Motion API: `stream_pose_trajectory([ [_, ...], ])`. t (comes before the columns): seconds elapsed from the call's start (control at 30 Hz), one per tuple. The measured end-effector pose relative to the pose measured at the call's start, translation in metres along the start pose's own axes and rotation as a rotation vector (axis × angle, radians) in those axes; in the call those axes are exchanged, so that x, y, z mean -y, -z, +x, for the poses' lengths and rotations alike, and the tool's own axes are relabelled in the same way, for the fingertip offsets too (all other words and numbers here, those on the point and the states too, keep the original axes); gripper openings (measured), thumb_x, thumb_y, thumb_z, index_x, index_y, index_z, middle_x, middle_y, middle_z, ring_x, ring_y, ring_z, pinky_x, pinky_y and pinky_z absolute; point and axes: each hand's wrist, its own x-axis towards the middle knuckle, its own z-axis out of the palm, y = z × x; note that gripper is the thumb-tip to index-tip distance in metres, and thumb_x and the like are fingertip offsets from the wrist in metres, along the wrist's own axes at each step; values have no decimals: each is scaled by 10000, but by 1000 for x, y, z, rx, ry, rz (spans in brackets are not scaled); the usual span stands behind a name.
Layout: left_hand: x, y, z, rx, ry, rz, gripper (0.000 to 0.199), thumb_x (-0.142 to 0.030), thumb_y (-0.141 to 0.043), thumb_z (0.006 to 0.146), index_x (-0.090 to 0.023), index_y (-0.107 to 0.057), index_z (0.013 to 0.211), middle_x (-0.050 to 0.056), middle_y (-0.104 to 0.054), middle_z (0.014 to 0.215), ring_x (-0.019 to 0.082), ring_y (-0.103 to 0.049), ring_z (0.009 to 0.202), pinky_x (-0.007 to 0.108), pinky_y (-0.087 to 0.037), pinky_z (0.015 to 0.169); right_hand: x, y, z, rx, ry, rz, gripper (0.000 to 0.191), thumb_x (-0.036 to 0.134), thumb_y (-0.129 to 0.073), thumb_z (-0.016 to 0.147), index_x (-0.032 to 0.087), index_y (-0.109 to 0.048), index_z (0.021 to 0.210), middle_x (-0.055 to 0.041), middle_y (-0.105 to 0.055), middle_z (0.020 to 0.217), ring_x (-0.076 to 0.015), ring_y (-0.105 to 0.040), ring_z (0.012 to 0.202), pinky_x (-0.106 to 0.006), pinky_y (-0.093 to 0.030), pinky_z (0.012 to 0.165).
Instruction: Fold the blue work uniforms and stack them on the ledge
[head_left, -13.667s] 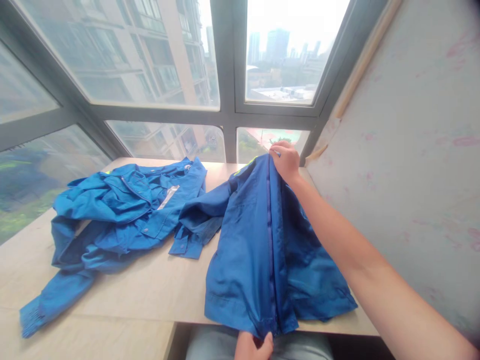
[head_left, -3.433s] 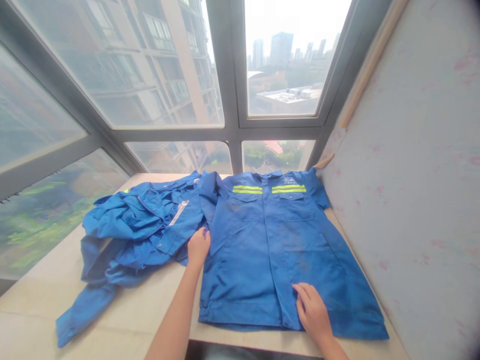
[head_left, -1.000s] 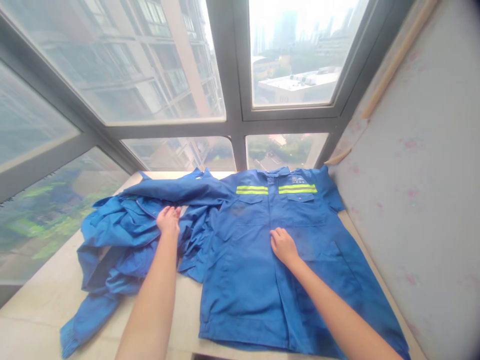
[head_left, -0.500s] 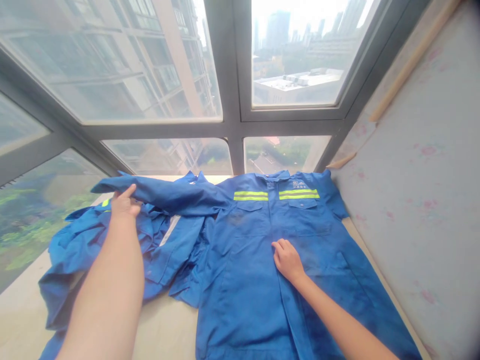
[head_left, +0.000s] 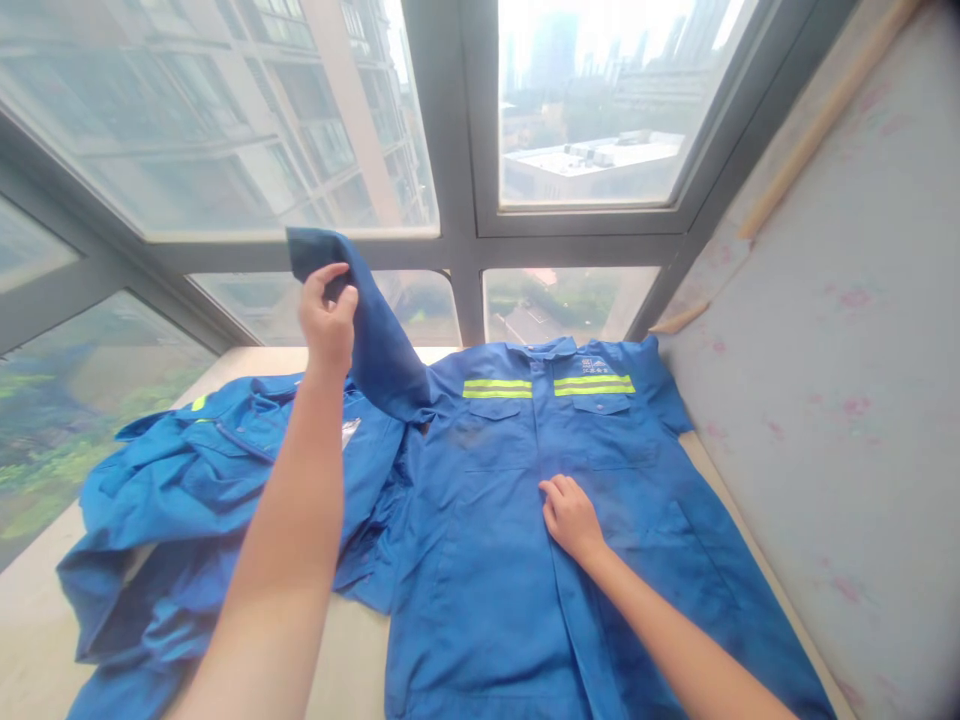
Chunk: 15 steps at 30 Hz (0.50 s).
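Note:
A blue work jacket (head_left: 495, 520) lies spread front side up, with yellow-green reflective strips across the chest and a white logo. Its sleeve (head_left: 379, 330) is lifted off the surface at the left, the cuff end bent over. My left hand (head_left: 328, 315) is closed around that sleeve near the cuff. On the jacket's middle, at the front placket, rests my right hand (head_left: 574, 518), fingers curled against the cloth edge. A second blue garment (head_left: 195, 480) lies crumpled to the left, partly covered by my left forearm.
The garments lie on a pale sill (head_left: 345, 650) below grey-framed windows (head_left: 465, 250). A floral-papered wall (head_left: 840, 400) borders the right side, with a peeling wooden-coloured edge strip (head_left: 825, 125). Buildings and greenery show through the glass.
My left hand has raised the jacket's sleeve and carried it up and to the right, uncovering more of the crumpled garment. My right hand stays at the placket.

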Motion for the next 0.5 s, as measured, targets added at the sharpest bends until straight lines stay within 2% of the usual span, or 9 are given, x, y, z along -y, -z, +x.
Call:
stream_pose_trajectory([
  [0.07,-39,-5,-29,-17,-65,89,348,-243,-619,892,-152,-615,1228,81,-609,1174,205,-594,1069,332,-500,899,0,0,0,6,-3,-1,276,64,-467,859,180,-624,1054,-71,-598,944,-215,-522,885,-305,-412,797],
  [0.1,-58,-5,-48,13,-83,92,487,-223,-647,851,-164,-552,1324,89,-600,1189,226,-597,1075,354,-510,898,0,1,0,7,-4,0,273,66,-469,861,180,-624,1055,-71,-599,947,-215,-522,889,-304,-411,799],
  [0.17,-93,0,-97,159,-111,96,691,-198,-656,800,-194,-427,1452,85,-614,1121,244,-619,1019,391,-525,885,0,1,0,5,-5,8,270,69,-469,866,184,-625,1053,-72,-600,948,-217,-523,894,-306,-411,804],
  [0.23,-118,6,-158,389,-161,107,612,-167,-602,803,-273,-505,1398,64,-635,1001,239,-633,926,402,-529,852,0,1,0,1,-12,27,271,70,-459,873,189,-626,1050,-72,-600,948,-218,-522,899,-309,-412,812],
  [0.3,-130,12,-225,592,-212,91,478,-131,-545,811,-327,-632,1238,68,-641,922,240,-623,862,403,-524,779,-1,0,0,0,-20,48,271,72,-450,878,190,-628,1045,-70,-600,946,-218,-520,899,-312,-412,818],
  [0.4,-130,13,-317,746,-145,142,412,-97,-516,781,-300,-689,1095,86,-643,841,246,-606,778,405,-497,680,-3,0,0,1,-22,73,266,79,-447,882,188,-637,1034,-68,-605,937,-213,-525,893,-307,-415,817],
  [0.47,-125,9,-358,844,-107,157,389,-67,-517,735,-281,-698,1005,80,-649,826,235,-600,744,380,-480,642,-4,1,0,-11,-29,99,257,92,-437,904,187,-644,1023,-66,-614,933,-207,-537,891,-301,-418,819],
  [0.5,-123,5,-372,867,-71,165,372,-60,-523,719,-271,-695,973,78,-649,826,229,-601,744,367,-476,639,-5,1,0,-20,-35,114,251,105,-431,922,187,-648,1016,-65,-620,930,-204,-544,890,-297,-421,821],
])
